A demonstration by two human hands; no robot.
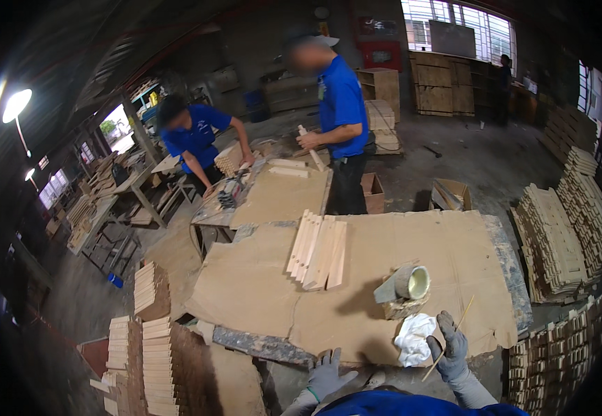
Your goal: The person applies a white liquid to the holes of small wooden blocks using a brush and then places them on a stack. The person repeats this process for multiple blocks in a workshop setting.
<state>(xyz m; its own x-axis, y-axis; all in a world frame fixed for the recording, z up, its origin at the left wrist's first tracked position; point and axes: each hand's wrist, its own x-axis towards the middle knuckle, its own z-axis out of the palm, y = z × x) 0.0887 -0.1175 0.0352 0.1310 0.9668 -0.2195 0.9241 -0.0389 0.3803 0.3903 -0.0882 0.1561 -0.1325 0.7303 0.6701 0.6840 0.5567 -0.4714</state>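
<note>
My left hand, in a grey glove, rests at the near edge of the cardboard-covered table with its fingers spread and nothing in them. Also gloved, my right hand holds a thin wooden stick that slants up and to the right. Just left of that hand lies a crumpled white cloth. Beyond the cloth, a tilted container with pale stuff around its mouth sits on a small block. Several light wooden strips lie side by side farther back.
Across from me, one person in blue holds a wooden piece; another leans over an adjoining table. Stacked wooden parts stand at right and lower left. An open carton sits on the floor behind the table.
</note>
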